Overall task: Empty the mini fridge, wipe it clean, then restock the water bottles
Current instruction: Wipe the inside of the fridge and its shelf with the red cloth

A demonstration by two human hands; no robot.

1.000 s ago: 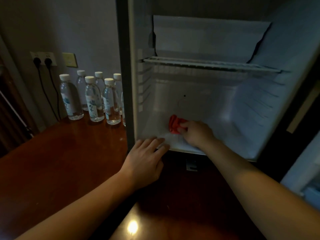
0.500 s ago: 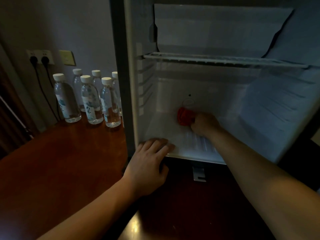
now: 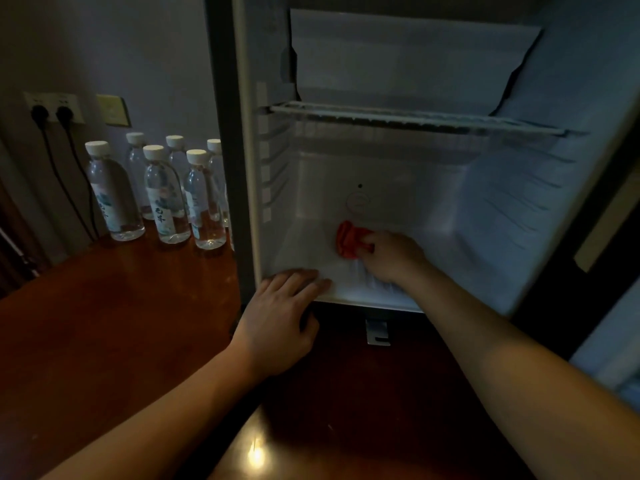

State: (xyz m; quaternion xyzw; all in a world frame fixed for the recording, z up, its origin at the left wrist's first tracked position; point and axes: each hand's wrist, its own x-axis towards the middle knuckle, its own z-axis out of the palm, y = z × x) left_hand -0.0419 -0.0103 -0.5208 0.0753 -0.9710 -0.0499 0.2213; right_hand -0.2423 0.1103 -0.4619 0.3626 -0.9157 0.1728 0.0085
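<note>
A: Fridge (image 3: 519,216), item one: door open, inside bare of bottles, wire shelf (image 3: 415,117) across the upper part.

B: Hands?

A: Right hand (image 3: 391,259), fingers curled round a red cloth (image 3: 351,239), pressed to the fridge floor near the back wall. A second ago the cloth lay nearer the front lip; it has gone toward twelve o'clock and a little right. Left hand (image 3: 277,327), fingers straight and flat, holding nothing, resting on the front lip at the fridge's seven o'clock corner, same as before.

B: Bottles?

A: Water bottles (image 3: 162,195), six counted, upright on the tabletop (image 3: 104,323) at nine o'clock of the fridge, just beside its outer wall.

B: Meaning for the task?

A: Emptying looks done. Wiping is under way, floor only; walls and shelf likely remain. Restocking not yet begun.
</note>
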